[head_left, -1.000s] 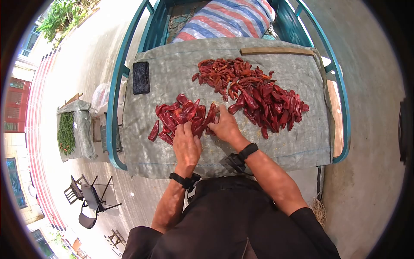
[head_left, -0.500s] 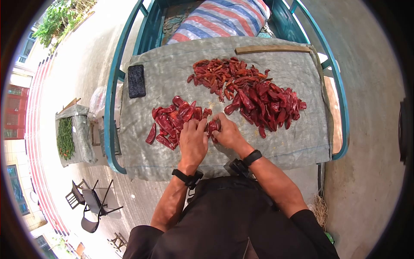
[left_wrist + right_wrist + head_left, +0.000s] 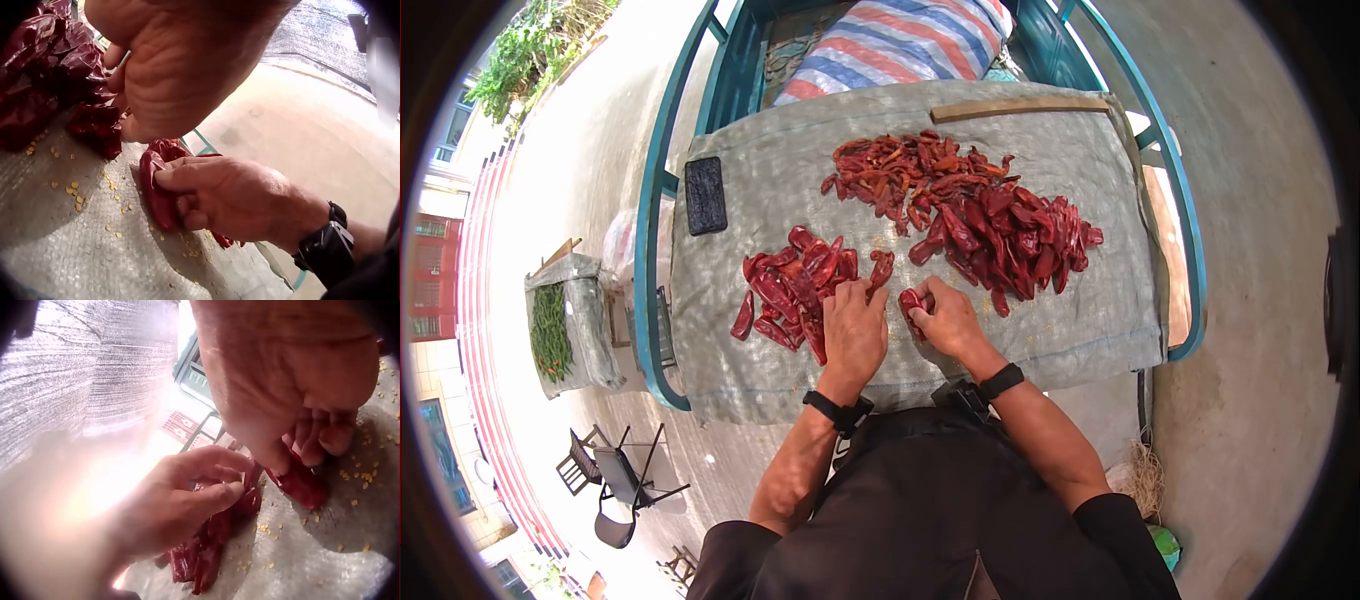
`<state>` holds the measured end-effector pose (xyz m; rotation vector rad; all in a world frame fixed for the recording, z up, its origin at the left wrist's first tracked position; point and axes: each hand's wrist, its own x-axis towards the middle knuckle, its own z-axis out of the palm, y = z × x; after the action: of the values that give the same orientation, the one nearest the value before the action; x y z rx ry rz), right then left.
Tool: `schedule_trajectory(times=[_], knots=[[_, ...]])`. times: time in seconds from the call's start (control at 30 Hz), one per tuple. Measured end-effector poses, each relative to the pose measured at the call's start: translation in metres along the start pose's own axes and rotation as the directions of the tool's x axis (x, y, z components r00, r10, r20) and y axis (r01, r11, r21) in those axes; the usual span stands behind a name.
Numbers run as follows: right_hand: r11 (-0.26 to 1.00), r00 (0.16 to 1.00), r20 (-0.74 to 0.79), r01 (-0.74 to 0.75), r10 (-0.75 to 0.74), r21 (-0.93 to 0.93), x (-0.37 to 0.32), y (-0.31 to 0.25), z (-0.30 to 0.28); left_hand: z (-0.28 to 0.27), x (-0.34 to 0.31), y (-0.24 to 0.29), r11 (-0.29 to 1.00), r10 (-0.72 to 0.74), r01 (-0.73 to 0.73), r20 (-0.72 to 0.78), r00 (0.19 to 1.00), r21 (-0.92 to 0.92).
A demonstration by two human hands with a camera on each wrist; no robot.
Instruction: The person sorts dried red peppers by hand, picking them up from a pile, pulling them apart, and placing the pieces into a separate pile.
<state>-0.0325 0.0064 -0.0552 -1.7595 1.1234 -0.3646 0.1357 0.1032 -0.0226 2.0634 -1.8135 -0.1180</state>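
Near the front of the sheet, my right hand (image 3: 952, 322) pinches a dried red chili pepper (image 3: 913, 303) between thumb and fingers. The right wrist view shows this chili pepper (image 3: 301, 482) low over the sheet, among scattered yellow seeds. My left hand (image 3: 855, 330) lies at the right edge of the left heap of chili peppers (image 3: 778, 288), fingertips on the peppers. Seen from the right wrist, the left hand (image 3: 181, 503) has its thumb and forefinger apart beside the heap. A curled chili pepper (image 3: 882, 267) lies just beyond its fingers.
Right of centre is a bigger heap of dark red chilies (image 3: 1020, 240), joined to smaller, orange-red ones (image 3: 895, 170). A black phone-like slab (image 3: 706, 195) lies at left and a wooden strip (image 3: 1020, 107) at the back. Teal rails (image 3: 662, 200) flank the grey woven sheet (image 3: 780, 150).
My right hand has drawn the chili pepper rightward, away from the left heap. The two hands, close together half a second ago, are now apart. The head view has shifted slightly.
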Motion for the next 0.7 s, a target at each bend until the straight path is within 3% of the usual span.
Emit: schedule_trajectory(times=[0.23, 0.33, 0.43, 0.5, 0.57, 0.63, 0.7], knots=[[0.999, 0.999, 0.014, 0.043, -0.043, -0.016, -0.003, 0.003, -0.002, 0.007, 0.011, -0.001, 0.995, 0.042, -0.041, -0.007, 0.999, 0.09], [0.999, 1.0, 0.018, 0.019, -0.02, 0.048, -0.003, 0.006, -0.004, 0.008, 0.01, -0.001, 1.0, 0.016, -0.016, -0.015, 1.0, 0.019], [0.982, 1.0, 0.002, -0.012, 0.011, 0.188, -0.003, 0.015, -0.001, 0.004, 0.01, 0.001, 0.991, -0.034, 0.018, -0.116, 0.993, -0.136], [0.957, 1.0, -0.017, 0.024, -0.02, 0.288, 0.0, 0.017, -0.004, -0.007, 0.008, 0.009, 0.874, -0.211, 0.175, -0.029, 0.977, -0.453], [0.854, 0.99, 0.109, -0.132, 0.089, 0.504, 0.002, 0.015, -0.011, -0.01, 0.006, 0.015, 0.65, -0.344, 0.318, 0.106, 0.933, -0.69], [0.735, 0.971, 0.212, -0.226, 0.114, 0.639, 0.002, 0.012, -0.018, -0.009, 0.002, 0.016, 0.359, -0.418, 0.432, 0.272, 0.867, -0.827], [0.644, 0.96, 0.271, -0.252, 0.072, 0.722, 0.001, 0.008, -0.024, -0.003, -0.004, 0.012, 0.306, -0.426, 0.425, 0.277, 0.861, -0.852]])
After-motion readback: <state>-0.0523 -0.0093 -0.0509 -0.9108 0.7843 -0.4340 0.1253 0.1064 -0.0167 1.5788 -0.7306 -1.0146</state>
